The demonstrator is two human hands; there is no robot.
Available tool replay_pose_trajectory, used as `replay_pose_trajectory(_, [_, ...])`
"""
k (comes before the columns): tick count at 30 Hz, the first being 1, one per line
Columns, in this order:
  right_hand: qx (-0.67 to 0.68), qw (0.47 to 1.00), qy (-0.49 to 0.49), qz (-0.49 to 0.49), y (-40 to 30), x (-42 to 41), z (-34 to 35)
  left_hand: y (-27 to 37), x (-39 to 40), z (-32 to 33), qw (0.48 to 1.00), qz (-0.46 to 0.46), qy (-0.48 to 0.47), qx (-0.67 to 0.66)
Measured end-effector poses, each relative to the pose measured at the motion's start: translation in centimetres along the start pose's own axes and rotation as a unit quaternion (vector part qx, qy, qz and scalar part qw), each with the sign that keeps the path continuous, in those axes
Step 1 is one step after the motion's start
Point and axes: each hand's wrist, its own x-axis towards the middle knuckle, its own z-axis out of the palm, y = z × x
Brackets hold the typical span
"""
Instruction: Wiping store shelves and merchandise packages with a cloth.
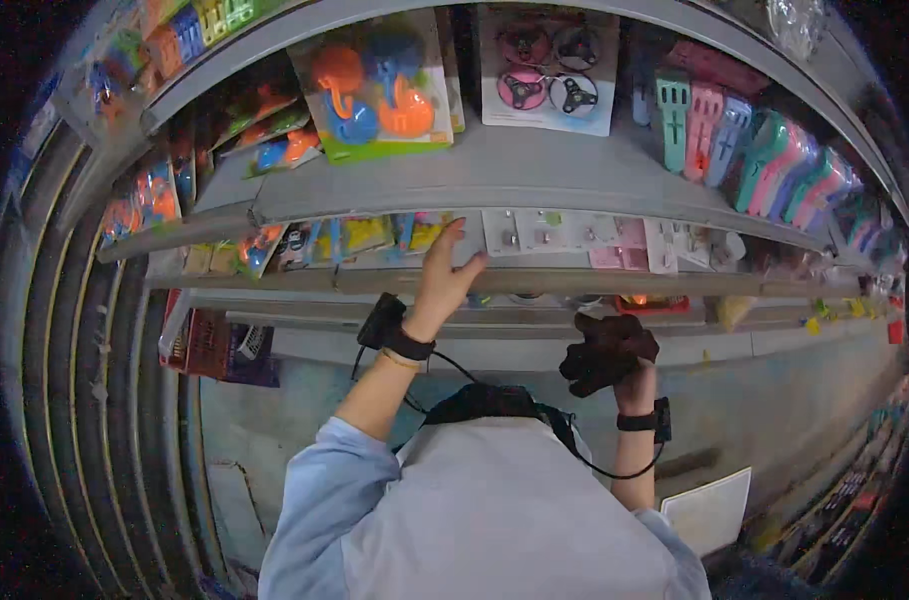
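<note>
My left hand (448, 281) reaches over the edge of a middle shelf, its fingers apart and nothing in it. Its fingertips are beside yellow and blue packaged goods (364, 234) and near clear packs of small metal items (537, 231). My right hand (634, 371) is lower, in front of the lower shelves, with a dark brown bunched cloth (610, 349) at it. The cloth covers most of the fingers. Both wrists bear black straps with small boxes and cables.
The upper grey shelf (499, 169) holds carded orange and blue hooks (375, 97), a card of round items (548, 71) and pastel plastic clips (706, 131). Dark red boxes (206, 337) stand low at the left. A white board (708, 511) leans at the lower right.
</note>
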Motion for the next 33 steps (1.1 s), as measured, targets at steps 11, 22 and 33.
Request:
replay_pose_trajectory(11, [-0.041, 0.99, -0.075, 0.108, 1.0, 2.9, 5.5, -0.1, -4.8, -7.1, 0.979, -0.064, 0.084, 0.174])
replay_pose_trajectory(22, [-0.194, 0.932, -0.237, 0.193, 10.4, 3.9, 10.7, -7.6, -12.7, -23.1, 0.915, -0.283, 0.28, -0.069])
replay_pose_trajectory(33, [-0.209, 0.959, -0.142, 0.126, 14.3, 0.0, 16.8, -18.7, -3.4, -33.4, 0.887, -0.337, 0.252, 0.192])
